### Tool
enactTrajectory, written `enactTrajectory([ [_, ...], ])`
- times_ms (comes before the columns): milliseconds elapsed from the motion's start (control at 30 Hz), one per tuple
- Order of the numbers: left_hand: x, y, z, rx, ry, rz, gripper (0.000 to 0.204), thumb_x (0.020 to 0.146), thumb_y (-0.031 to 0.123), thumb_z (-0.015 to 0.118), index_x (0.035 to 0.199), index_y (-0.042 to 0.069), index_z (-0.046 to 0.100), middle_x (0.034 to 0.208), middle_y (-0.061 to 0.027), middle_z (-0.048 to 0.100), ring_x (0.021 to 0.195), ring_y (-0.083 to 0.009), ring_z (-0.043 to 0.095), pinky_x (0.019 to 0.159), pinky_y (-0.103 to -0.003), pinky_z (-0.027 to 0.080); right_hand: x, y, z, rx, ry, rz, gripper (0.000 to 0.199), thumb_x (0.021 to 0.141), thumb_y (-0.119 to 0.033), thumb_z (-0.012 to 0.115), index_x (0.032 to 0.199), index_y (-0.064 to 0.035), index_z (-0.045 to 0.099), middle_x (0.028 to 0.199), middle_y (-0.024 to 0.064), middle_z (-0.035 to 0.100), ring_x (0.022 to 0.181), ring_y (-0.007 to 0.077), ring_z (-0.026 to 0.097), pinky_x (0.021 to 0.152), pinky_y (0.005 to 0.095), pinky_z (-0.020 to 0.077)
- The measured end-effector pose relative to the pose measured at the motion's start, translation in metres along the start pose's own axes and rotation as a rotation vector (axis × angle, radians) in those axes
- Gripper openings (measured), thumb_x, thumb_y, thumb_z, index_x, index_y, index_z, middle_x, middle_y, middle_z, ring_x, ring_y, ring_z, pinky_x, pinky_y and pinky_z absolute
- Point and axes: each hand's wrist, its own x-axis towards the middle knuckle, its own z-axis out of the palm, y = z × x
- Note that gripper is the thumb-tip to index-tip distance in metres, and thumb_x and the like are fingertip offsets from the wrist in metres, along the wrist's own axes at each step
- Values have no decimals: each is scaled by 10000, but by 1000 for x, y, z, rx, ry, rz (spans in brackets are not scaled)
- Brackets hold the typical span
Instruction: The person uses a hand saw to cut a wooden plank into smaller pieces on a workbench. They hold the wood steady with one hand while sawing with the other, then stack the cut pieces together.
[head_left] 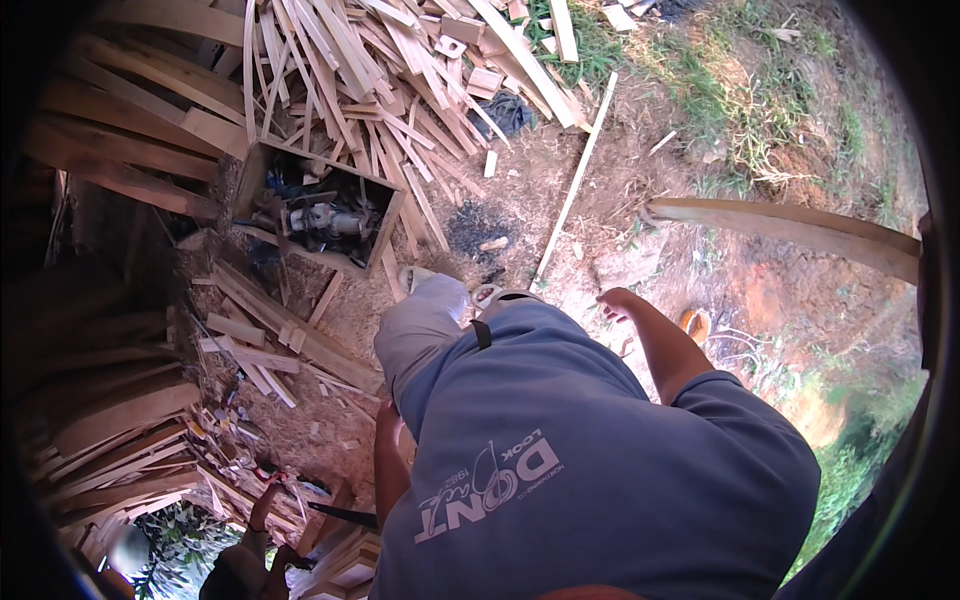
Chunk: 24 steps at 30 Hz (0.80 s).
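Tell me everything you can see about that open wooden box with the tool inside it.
The wooden box is a rough open-topped crate of unpainted planks, sitting tilted on bare dirt at the edge of a pile of timber offcuts. Inside lies a grey power tool among dark clutter. Loose slats lean against its sides. No hand touches it.

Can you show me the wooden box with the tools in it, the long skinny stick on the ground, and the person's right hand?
wooden box (385,215): head view, right wall.
long skinny stick (572,190): head view, mid-length.
right hand (616,300): head view, back of the hand.

crate (318,212) left of long stick (574,186) | plank heap (400,70) behind crate | curved board (790,228) right of stick
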Motion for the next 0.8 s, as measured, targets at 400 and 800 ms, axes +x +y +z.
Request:
enactTrajectory([
  [400, 6, 76, -87, -3, -64, -53, 442, 1021, 414, 597, 1279, 56, 620, 1034, -58, 723, 856, -180, 673, 720, -333, 498, -110, -28, 36, 158, 7, 105, 472, 1049, -443, 578, 1350, -82, 622, 1215, 138, 717, 1025, 272, 722, 819, 466, 559],
  [800, -109, 271, -32, 249, -27, -439, 1133, 852, 909, 450, 1628, 109, 251, 1532, -299, 447, 1351, -483, 517, 1020, -675, 459, -28, -90, -61, -162, 115, -34, 504, 1017, -465, 627, 1092, 24, 725, 934, 185, 751, 741, 286, 747, 620, 459, 594],
])
